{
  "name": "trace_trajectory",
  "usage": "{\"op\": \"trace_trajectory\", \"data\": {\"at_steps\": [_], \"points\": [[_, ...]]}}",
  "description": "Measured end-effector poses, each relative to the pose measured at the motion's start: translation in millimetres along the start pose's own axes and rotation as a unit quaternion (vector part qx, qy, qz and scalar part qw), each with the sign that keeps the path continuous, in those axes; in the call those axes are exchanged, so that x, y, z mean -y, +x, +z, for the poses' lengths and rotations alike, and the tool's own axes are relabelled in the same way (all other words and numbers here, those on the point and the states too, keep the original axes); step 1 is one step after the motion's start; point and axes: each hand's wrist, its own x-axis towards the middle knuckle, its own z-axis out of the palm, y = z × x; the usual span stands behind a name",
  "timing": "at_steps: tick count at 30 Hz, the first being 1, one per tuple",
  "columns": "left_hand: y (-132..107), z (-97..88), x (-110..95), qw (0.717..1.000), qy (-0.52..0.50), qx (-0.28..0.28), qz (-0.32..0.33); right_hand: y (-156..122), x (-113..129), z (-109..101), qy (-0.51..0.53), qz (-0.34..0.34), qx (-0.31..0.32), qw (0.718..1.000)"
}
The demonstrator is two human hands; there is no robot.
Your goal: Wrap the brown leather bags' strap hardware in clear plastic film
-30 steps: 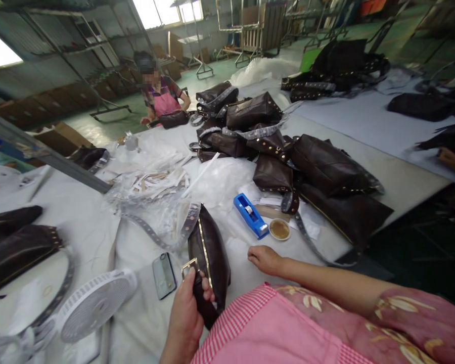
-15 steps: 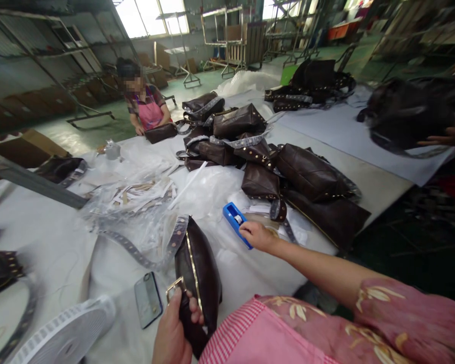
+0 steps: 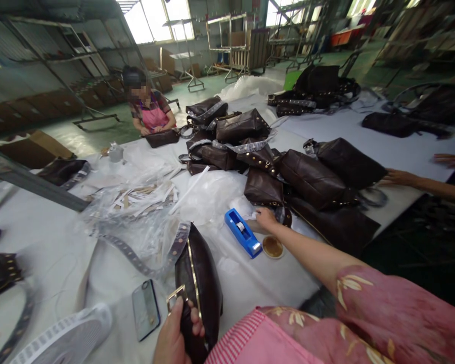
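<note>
My left hand (image 3: 174, 336) is closed round the end of a dark brown leather bag (image 3: 200, 280) that stands on edge in front of me, thumb by its gold buckle (image 3: 175, 296). A wrapped studded strap (image 3: 144, 258) trails from the bag to the left. My right hand (image 3: 265, 218) reaches forward past the blue tape dispenser (image 3: 241, 232) and rests on white paper pieces beside the bag pile; its fingers are curled, and what they pinch is too small to see. A small round tin (image 3: 272, 246) lies under my forearm.
A heap of brown bags (image 3: 288, 172) fills the table centre. A phone (image 3: 145, 308) and a white fan (image 3: 60, 338) lie near left. Clear plastic with paper strips (image 3: 136, 199) sits mid-left. One person works at the far side; another person's hands (image 3: 402, 178) reach in at right.
My right hand moved from the table near my body forward past the tape dispenser to the papers by the bags. The person at right set a bag down on the pile.
</note>
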Motion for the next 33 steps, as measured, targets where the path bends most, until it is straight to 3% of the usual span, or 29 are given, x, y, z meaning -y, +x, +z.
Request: {"op": "trace_trajectory", "data": {"at_steps": [10, 16, 21, 26, 33], "points": [[26.7, -21.7, 11.1, 1.0, -0.008, -0.013, 0.004, 20.5, 28.6, 15.4, -0.051, 0.075, 0.009, 0.996], [32.0, -26.2, 9.9, 1.0, -0.008, -0.009, 0.004, 23.6, 30.7, 20.8, -0.045, 0.083, 0.017, 0.995], [29.7, -16.5, 7.3, 0.999, -0.012, -0.038, 0.013, 23.0, 23.1, 21.6, -0.028, 0.064, 0.014, 0.997], [27.6, -9.9, 5.0, 1.0, -0.001, -0.019, 0.019, 16.6, 25.3, 12.2, 0.014, 0.035, -0.009, 0.999], [11.6, -11.8, -1.3, 0.999, -0.002, -0.008, 0.038, -18.4, 61.6, -20.4, 0.126, -0.092, -0.069, 0.985]]}}
